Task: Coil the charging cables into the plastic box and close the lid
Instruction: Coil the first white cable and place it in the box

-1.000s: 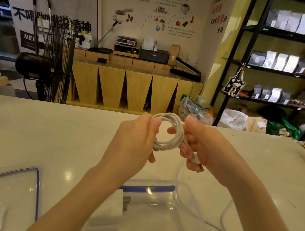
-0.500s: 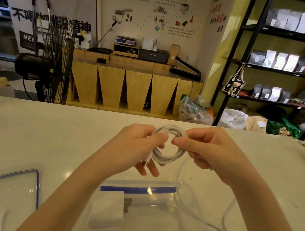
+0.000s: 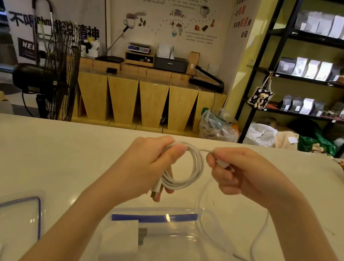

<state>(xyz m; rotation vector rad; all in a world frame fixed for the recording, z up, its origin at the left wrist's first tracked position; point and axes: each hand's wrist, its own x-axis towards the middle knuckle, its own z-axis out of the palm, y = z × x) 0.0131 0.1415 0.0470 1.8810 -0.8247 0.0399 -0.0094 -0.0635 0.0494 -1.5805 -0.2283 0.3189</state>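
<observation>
Head view, centre of the frame: the left hand (image 3: pixel 152 167) is closed around the left side of a white charging cable wound into a round coil (image 3: pixel 192 169), thumb on top and fingers behind, with one white plug end (image 3: pixel 156 189) hanging below the palm. The right hand (image 3: pixel 247 175), just right of the coil, pinches the cable's other white connector (image 3: pixel 222 163) between thumb and forefinger, the short stretch of cord between it and the coil drawn nearly level. Both hands are raised above the pale stone counter (image 3: pixel 40 155). Below them, in the lower middle of the frame, sits a clear plastic box with a blue strip along its far rim (image 3: pixel 154 218); a white square charger block (image 3: pixel 120 241) with metal prongs lies inside it at the left. A second thin white cable (image 3: pixel 260 235) trails loose over the counter at lower right, touching the box's right edge. The clear lid with a blue seal (image 3: pixel 39 213) lies flat at lower left, apart from the box
</observation>
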